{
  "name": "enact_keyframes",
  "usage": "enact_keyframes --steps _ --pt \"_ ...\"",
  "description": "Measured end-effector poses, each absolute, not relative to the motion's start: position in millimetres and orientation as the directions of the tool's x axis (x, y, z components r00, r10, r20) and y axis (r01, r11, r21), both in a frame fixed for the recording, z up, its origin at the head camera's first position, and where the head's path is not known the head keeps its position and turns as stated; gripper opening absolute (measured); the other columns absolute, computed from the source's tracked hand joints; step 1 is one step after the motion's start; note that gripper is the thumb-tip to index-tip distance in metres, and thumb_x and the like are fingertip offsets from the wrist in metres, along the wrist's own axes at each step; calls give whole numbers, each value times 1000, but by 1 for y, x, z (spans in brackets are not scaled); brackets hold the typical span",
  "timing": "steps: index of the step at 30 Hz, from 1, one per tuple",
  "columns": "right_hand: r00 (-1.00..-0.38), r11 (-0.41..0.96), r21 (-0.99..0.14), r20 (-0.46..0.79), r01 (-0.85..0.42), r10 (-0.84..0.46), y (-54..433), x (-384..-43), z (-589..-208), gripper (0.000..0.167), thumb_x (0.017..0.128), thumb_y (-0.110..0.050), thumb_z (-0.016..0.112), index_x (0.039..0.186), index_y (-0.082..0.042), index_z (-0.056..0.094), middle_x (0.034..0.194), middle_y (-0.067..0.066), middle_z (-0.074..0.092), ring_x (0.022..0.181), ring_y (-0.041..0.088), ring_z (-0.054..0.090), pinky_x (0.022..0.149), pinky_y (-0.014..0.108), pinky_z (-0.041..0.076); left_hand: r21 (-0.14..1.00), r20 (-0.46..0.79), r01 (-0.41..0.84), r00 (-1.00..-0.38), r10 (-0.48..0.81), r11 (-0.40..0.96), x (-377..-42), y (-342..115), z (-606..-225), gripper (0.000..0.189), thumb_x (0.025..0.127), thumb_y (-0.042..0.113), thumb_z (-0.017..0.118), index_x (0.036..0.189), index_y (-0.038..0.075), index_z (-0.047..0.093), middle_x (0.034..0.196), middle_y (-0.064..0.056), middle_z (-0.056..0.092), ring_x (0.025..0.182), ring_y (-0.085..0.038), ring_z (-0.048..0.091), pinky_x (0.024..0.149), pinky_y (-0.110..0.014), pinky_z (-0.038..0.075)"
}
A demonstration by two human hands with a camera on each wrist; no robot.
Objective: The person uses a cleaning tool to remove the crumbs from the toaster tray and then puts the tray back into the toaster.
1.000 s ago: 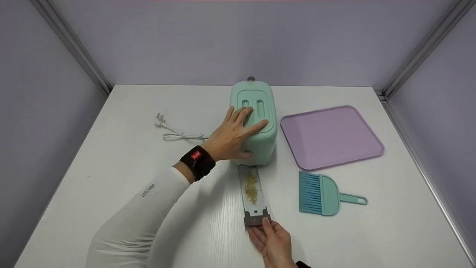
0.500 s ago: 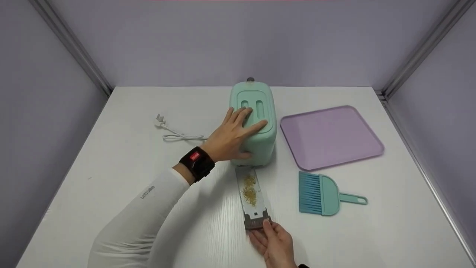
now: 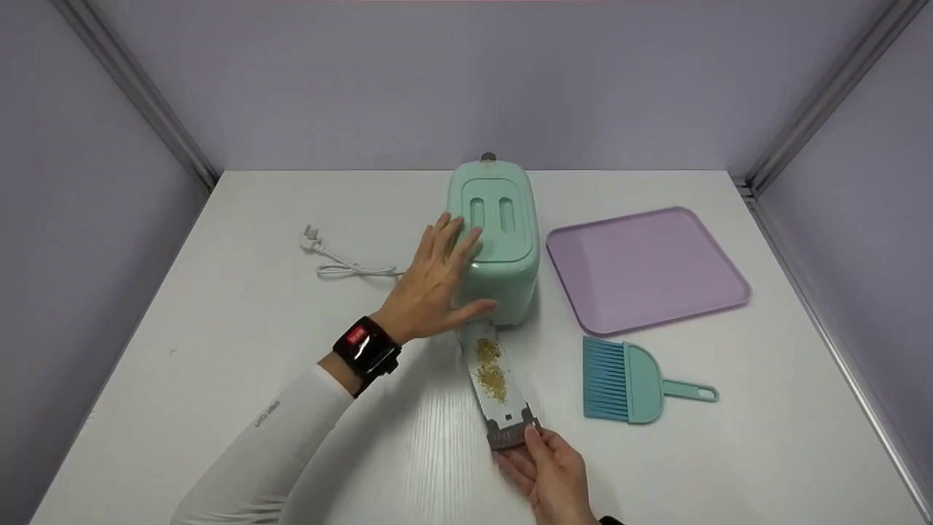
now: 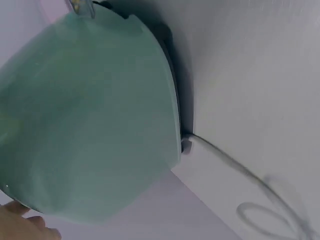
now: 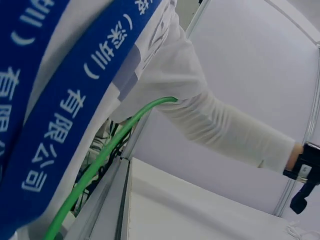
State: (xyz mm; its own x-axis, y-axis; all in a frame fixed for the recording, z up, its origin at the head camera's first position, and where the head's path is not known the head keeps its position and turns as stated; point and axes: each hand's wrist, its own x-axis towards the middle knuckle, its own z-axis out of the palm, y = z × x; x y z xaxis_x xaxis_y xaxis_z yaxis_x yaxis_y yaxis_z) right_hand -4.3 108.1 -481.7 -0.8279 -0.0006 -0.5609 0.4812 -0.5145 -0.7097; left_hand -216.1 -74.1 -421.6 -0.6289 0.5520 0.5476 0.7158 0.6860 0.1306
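A mint-green toaster with a covered top stands at the middle of the table. My left hand lies at its near left top edge, fingers spread and straight. In the left wrist view, the toaster's side fills much of the picture, with my fingertips at its edge. My right hand pinches the dark end of a crumb tray, thumb on top and fingers underneath. The narrow tray slants toward the toaster's near end. Yellowish crumbs lie along it. The right wrist view does not show the right hand.
A purple tray lies right of the toaster. A teal brush with blue bristles lies in front of that tray. The toaster's white cord and plug lie to the left. Walls surround the table's back and sides.
My left hand has slid left and toward me off the middle of the toaster's top. My right hand has swung the crumb tray's dark end slightly right, so it sits more slanted.
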Motion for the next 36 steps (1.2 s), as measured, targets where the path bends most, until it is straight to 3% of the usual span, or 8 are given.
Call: enact_keyframes --steps 4,8,14,19,25,36 --pt "-832 -495 -725 -555 479 8 112 -6 -483 49 92 -26 47 123 8 29 102 15 60 95 22 59 82 35 46 309 609 634 -704 364 710 -198 -89 -430 82 77 57 54 135 6 27 131 -14 29 125 -25 23 101 -38 22" --pt "-832 -473 -740 -554 478 24 116 -7 -485 47 91 -26 50 120 7 33 100 13 61 92 21 60 80 36 46 506 556 560 -793 249 656 -181 -100 -444 54 81 46 57 119 8 45 111 -5 43 102 -16 39 82 -30 37" --pt "-828 -447 -745 -560 495 17 123 -11 -486 47 91 -27 50 120 6 33 101 13 61 92 21 60 80 36 47 755 297 377 -926 234 536 -162 -105 -466 26 86 34 57 99 11 60 88 2 58 75 -10 55 61 -24 45" --pt "-839 -425 -757 -544 496 -11 127 -13 -488 49 90 -27 50 121 7 33 103 15 60 92 21 60 79 36 47 920 43 145 -961 274 364 -154 -101 -476 26 89 26 54 96 3 64 79 -8 63 66 -26 61 55 -30 50" --pt "-847 -408 -765 -530 499 -41 132 -16 -490 47 91 -27 50 119 7 34 104 16 60 91 21 61 79 36 48 973 -39 31 -956 291 230 -144 -97 -465 23 89 14 54 91 -6 65 75 -22 62 62 -45 56 51 -40 50" --pt "-856 -385 -782 -515 490 -44 152 -30 -489 49 89 -27 53 122 5 37 108 17 58 96 24 58 78 38 48 979 -61 -10 -967 247 203 -125 -101 -458 20 88 8 54 96 -8 63 77 -27 60 65 -45 56 57 -48 48"
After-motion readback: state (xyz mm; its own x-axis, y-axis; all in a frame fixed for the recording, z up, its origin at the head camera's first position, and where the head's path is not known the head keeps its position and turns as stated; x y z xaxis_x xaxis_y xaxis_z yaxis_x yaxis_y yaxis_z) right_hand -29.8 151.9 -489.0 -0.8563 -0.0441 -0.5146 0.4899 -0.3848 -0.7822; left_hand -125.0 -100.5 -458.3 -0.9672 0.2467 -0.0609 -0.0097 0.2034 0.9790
